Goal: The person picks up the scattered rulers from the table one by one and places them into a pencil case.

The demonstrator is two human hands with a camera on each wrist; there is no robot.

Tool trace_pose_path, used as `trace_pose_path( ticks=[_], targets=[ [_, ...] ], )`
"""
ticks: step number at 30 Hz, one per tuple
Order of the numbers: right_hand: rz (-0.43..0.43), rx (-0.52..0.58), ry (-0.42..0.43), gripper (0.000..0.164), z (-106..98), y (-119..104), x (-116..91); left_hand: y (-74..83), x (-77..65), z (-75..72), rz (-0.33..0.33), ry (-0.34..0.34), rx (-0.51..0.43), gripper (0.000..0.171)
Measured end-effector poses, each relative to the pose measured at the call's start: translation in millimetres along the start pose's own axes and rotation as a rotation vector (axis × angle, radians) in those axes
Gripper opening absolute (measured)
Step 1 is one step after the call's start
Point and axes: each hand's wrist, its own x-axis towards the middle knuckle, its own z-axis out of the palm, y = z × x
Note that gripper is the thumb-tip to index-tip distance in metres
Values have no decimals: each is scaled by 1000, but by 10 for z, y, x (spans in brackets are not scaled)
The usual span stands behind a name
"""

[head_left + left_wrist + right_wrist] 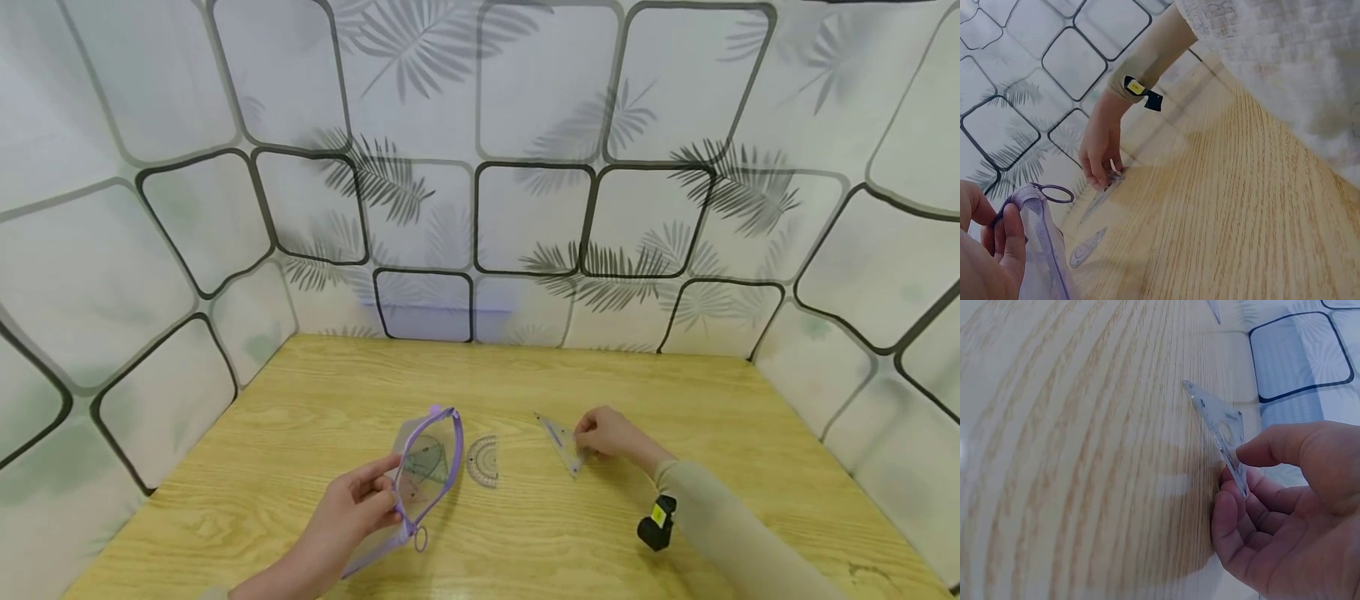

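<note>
My left hand [348, 508] grips a see-through zip pouch [457, 457] with purple trim and a ring pull, its mouth spread apart. Inside it shows a greenish set square [429, 461], seen through the clear side. Just right of the pouch, a clear half-round protractor [483, 461] lies on the table. Farther right, my right hand [611, 433] pinches a clear triangular set square [561, 446] by one edge. In the right wrist view, this set square [1215, 417] is tilted up from the wood between thumb and fingers.
The wood-grain table [525, 542] runs back to a patterned cloth [532, 217] hung behind it and along both sides. A small black device [657, 523] with a yellow label sits at the right sleeve's wrist.
</note>
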Motion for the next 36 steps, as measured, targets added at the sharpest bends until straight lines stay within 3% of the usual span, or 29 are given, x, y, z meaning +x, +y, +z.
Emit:
trace_pose_path(
  ticks=[8, 19, 28, 36],
  targets=[
    [10, 39, -17, 13, 8, 42, 20, -23, -3, 4, -8, 18, 12, 59],
    [-59, 148, -84, 18, -9, 130, 37, -57, 8, 5, -30, 26, 16, 58],
    [-63, 229, -75, 22, -70, 47, 8, -47, 8, -1, -7, 15, 16, 59],
    [-74, 283, -124, 31, -84, 25, -46, -31, 7, -2, -11, 0, 14, 60]
  ],
)
